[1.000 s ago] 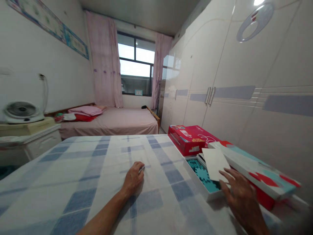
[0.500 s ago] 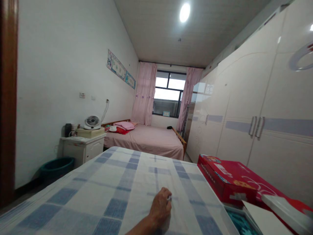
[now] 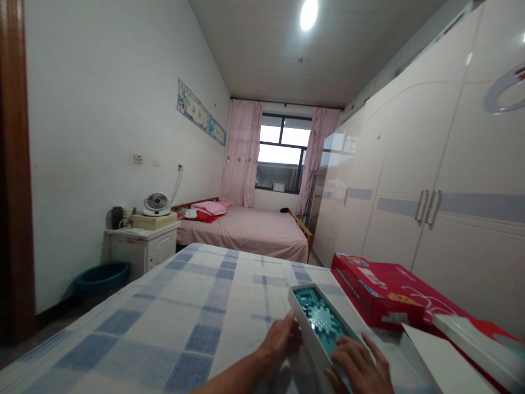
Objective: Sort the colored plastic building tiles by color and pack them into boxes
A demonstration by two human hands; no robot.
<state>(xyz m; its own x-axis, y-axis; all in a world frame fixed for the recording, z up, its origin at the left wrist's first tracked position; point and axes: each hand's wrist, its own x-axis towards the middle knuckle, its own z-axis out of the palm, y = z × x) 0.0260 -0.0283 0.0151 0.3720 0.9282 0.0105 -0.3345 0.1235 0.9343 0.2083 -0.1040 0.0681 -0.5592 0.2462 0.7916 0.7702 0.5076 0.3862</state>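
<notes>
A long open box point(image 3: 305, 336) with pale walls lies aslant on the checked cloth point(image 3: 164, 306). Inside it are teal toothed pieces point(image 3: 322, 320), some of them shiny. My left hand point(image 3: 281, 339) is beside the box's left wall, its fingers curled together. What those fingers hold, if anything, is hidden, and I cannot tell whether they touch the wall. Over the near end of the box, my right hand point(image 3: 361, 364) grips it, thumb on the left side and fingers across the top. That hand covers the near part of the contents.
Right of the cloth lies a red box point(image 3: 381, 284), with a white lid-like piece point(image 3: 447, 355) and a white slab point(image 3: 476, 339) nearer me. Tall white wardrobes point(image 3: 451, 137) line the right side. Beyond are a pink bed point(image 3: 246, 230) and a nightstand point(image 3: 135, 246) with a fan point(image 3: 156, 203).
The box of teal pieces has moved from the lower right edge up and left onto the checked cloth. My right hand has come into view on it. My left hand has shifted slightly right.
</notes>
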